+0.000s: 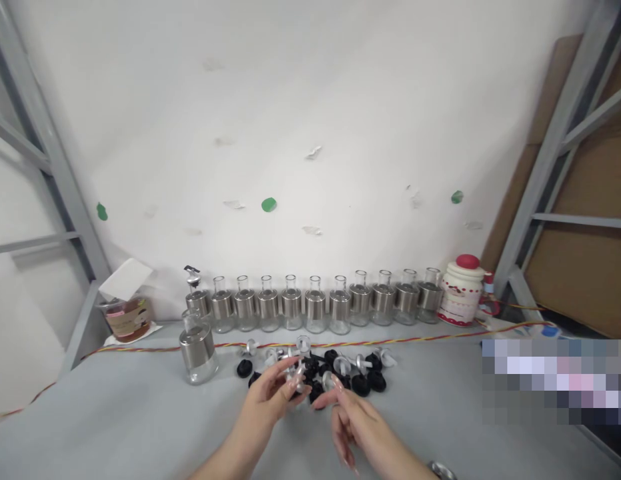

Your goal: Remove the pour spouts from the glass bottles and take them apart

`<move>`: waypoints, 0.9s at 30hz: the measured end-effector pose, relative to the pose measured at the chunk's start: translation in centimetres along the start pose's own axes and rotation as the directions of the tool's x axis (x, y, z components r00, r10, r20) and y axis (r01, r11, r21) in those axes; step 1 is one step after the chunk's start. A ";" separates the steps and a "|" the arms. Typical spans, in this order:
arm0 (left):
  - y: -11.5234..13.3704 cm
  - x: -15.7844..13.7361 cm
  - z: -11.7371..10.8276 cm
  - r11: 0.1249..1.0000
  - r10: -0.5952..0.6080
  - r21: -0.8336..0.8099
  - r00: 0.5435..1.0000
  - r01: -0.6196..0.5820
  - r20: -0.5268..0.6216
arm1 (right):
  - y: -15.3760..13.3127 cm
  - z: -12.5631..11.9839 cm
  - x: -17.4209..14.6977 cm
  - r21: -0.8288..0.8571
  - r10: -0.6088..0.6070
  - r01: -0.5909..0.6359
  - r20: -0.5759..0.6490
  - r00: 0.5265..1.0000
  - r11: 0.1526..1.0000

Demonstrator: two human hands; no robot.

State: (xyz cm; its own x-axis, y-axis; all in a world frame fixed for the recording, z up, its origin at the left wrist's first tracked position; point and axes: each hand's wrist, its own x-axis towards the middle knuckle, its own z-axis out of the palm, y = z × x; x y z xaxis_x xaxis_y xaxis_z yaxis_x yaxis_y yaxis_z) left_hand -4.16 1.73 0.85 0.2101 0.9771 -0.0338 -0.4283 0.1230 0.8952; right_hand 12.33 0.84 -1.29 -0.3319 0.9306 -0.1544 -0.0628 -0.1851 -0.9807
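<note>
My left hand [271, 395] is closed around a small silver-and-clear stopper piece [299, 380]. To its right, the thumb and index finger of my right hand [357, 420] pinch a small round silver stopper piece [328, 381]; the other fingers hang loosely curled. Both hands are over a loose pile of black stopper parts [361, 385] and silver-and-clear ones [342, 365], which my fingers partly hide. Left of the pile stands a glass bottle with a steel sleeve [197, 352], its neck without a stopper.
Several similar bottles [315, 307] line the wall; the leftmost carries a pourer [193, 275]. A white jar with a red lid [461, 293] stands right, a tea-coloured container [127, 320] left. A twisted red-yellow wire [410, 340] crosses the grey table [140, 420]. Metal frames flank both sides.
</note>
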 end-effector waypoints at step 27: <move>-1.5 -1.4 -0.2 0.357 0.340 0.731 0.810 -0.582 0.478 | -1.0 0.6 -1.1 -0.196 -0.164 0.133 -0.149 0.975 0.972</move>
State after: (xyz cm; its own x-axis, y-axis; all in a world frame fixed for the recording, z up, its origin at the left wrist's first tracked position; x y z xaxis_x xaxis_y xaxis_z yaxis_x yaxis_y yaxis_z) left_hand -3.96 0.20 -0.55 0.4449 0.7500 0.4895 0.3672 -0.6512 0.6641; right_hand 12.19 -0.23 -0.09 -0.1729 0.9849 -0.0081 0.0791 0.0057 -0.9968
